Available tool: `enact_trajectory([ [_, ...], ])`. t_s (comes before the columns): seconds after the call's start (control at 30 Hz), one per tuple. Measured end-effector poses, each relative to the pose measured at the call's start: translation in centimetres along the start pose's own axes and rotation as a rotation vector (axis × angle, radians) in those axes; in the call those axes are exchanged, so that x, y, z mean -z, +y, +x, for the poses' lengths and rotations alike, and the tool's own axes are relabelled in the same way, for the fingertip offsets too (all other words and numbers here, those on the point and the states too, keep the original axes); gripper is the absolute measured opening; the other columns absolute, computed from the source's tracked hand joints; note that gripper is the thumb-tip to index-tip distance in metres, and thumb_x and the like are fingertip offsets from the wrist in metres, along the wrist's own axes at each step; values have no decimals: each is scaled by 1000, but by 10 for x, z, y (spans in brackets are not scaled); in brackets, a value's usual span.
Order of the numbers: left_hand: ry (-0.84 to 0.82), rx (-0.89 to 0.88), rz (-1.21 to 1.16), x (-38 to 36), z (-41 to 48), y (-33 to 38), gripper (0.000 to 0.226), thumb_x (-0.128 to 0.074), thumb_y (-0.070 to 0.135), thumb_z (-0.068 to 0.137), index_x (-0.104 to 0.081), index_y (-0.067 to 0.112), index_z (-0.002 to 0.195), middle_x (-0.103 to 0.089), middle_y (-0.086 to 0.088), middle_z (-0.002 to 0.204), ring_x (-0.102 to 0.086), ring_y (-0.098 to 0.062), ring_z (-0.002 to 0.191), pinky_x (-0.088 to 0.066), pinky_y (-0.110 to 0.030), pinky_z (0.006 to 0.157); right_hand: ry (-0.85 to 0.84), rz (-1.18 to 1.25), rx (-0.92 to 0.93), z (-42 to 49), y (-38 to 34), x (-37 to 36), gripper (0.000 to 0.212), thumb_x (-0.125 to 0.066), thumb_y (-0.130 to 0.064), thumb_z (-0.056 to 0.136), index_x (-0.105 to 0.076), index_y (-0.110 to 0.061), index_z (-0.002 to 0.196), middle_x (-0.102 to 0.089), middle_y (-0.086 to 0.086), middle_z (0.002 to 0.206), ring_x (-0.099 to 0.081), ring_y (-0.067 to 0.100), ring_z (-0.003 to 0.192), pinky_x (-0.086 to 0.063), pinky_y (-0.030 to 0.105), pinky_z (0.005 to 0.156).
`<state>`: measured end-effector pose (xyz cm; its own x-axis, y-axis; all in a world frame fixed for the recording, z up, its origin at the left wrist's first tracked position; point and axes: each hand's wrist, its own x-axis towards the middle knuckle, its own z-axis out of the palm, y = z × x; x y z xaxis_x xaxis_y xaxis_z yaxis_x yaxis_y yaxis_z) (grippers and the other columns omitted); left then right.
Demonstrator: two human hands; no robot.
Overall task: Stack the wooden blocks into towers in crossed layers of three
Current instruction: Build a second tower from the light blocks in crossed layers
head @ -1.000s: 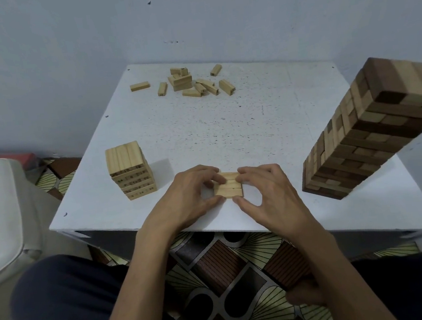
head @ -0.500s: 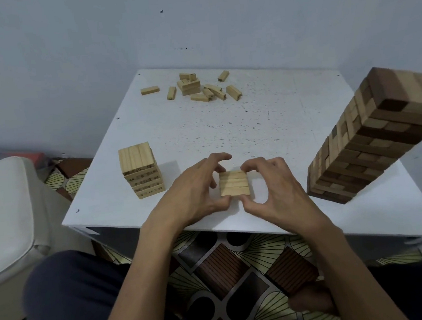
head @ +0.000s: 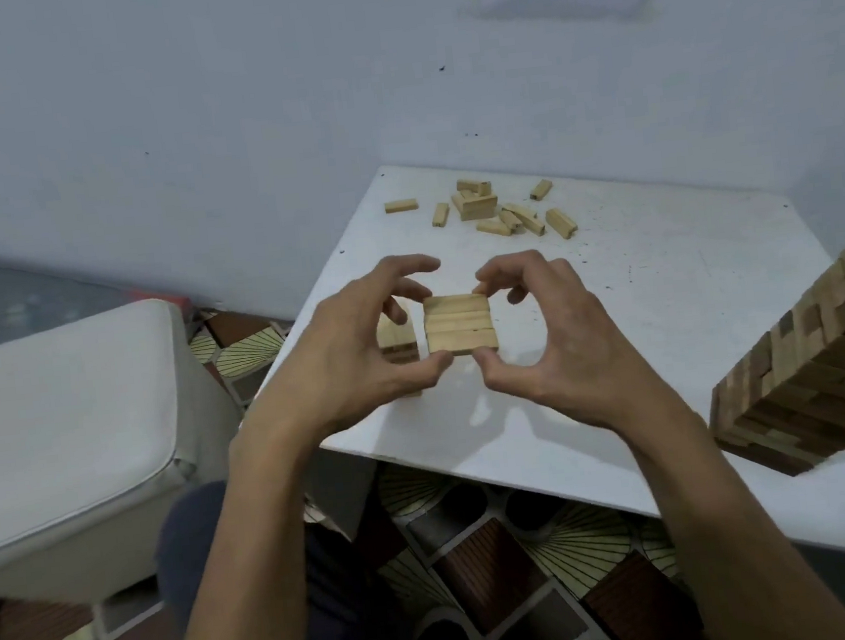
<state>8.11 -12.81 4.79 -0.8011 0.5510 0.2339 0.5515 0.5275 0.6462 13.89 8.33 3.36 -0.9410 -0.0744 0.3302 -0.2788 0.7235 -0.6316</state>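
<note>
Three pale wooden blocks point(head: 459, 324) lie side by side as one flat square layer, lifted above the white table point(head: 667, 306). My left hand point(head: 357, 357) pinches the layer's left edge and my right hand point(head: 562, 342) pinches its right edge, thumbs at the near side, fingers at the far side. The short pale tower point(head: 397, 340) stands just behind my left hand and is mostly hidden by it. Several loose blocks point(head: 497, 209) lie scattered at the table's far side.
A tall tower of mixed dark and light blocks point(head: 827, 363) stands at the table's right near corner. A white cushioned seat point(head: 60, 437) sits to the left of the table. Patterned floor tiles point(head: 486, 571) show below the table's near edge.
Both hands have lifted the three-block layer off the table and carried it leftward toward the short tower. The camera view has swung left.
</note>
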Motion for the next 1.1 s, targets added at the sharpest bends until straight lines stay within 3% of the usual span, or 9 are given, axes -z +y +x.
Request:
enact_trajectory([
  [0.17, 48, 63, 5, 20, -6, -28, 65, -75, 44, 74, -40, 51, 129, -60, 25, 117, -53, 1, 104, -39, -15, 87, -87, -10, 40, 32, -10, -24, 62, -73, -36, 76, -43, -29, 129, -55, -11, 118, -42, 7, 107, -36, 11, 82],
  [0.57, 95, 141, -28, 10, -6, -62, 60, -77, 35, 78, -45, 48, 127, -60, 27, 115, -51, 2, 106, -34, -8, 85, -172, -38, 12, 56, -1, -48, 61, -74, -34, 79, -42, -31, 131, -55, -14, 118, -40, 10, 113, -43, 32, 93],
  [0.83, 101, 133, -31, 7, -6, -69, 61, -79, 35, 79, -47, 46, 129, -60, 24, 119, -52, 3, 109, -38, -17, 88, -179, -31, 26, 55, 1, -51, 58, -71, -38, 80, -44, -29, 131, -54, -15, 123, -40, 9, 116, -43, 33, 94],
  [0.9, 101, 135, -33, 6, -7, -73, 63, -77, 44, 78, -46, 45, 132, -57, 25, 126, -51, 5, 113, -38, -18, 91, -163, -41, 43, 53, 3, -50, 62, -67, -45, 78, -44, -28, 133, -50, -16, 129, -39, 8, 120, -41, 31, 96],
  [1.0, 180, 178, -140, 1, -8, -74, 65, -60, 63, 80, -46, 39, 139, -51, 23, 138, -48, 7, 124, -38, -21, 100, -87, 135, -51, 48, 4, -56, 72, -60, -57, 81, -38, -30, 144, -42, -21, 143, -36, 1, 132, -33, 20, 102],
  [1.1, 420, 283, -447, -23, -10, -63, 57, -39, 56, 97, -43, 28, 147, -47, 14, 148, -41, 3, 135, -34, -30, 115, 30, 500, -230, 38, -3, -72, 74, -43, -68, 90, -28, -34, 154, -32, -21, 156, -30, -7, 140, -27, 18, 111],
])
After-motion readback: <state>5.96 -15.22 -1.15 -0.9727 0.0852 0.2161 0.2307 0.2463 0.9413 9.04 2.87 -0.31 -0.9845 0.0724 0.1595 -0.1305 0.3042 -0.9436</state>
